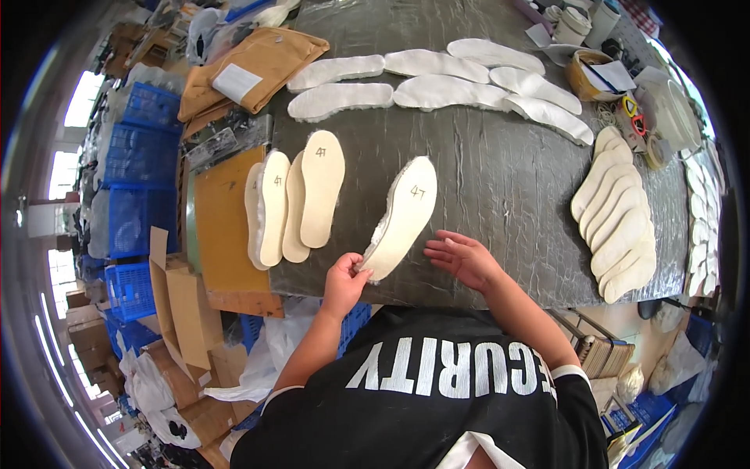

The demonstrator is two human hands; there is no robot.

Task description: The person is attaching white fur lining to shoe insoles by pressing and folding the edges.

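Between thumb and fingers, my left hand [345,283] grips the heel end of a cream insole [404,219] with a fluffy white edge and a handwritten mark near its toe. My right hand [466,260] is to the right of that insole, fingers spread, touching nothing. Left of the held insole lie several similar cream insoles [321,187], overlapping in a row. Across the far part of the table, white fleecy insoles [449,92] lie in two rough rows. A fanned stack of cream insoles [617,215] rests at the right.
The dark table [484,180] has a plastic-like covering. A brown paper package [266,62] lies at its far left, near a yellow board [230,219]. Scissors [637,117], a tape roll [658,150] and a basket [594,74] stand far right. Blue crates [141,223] and cardboard boxes [187,313] stand left.
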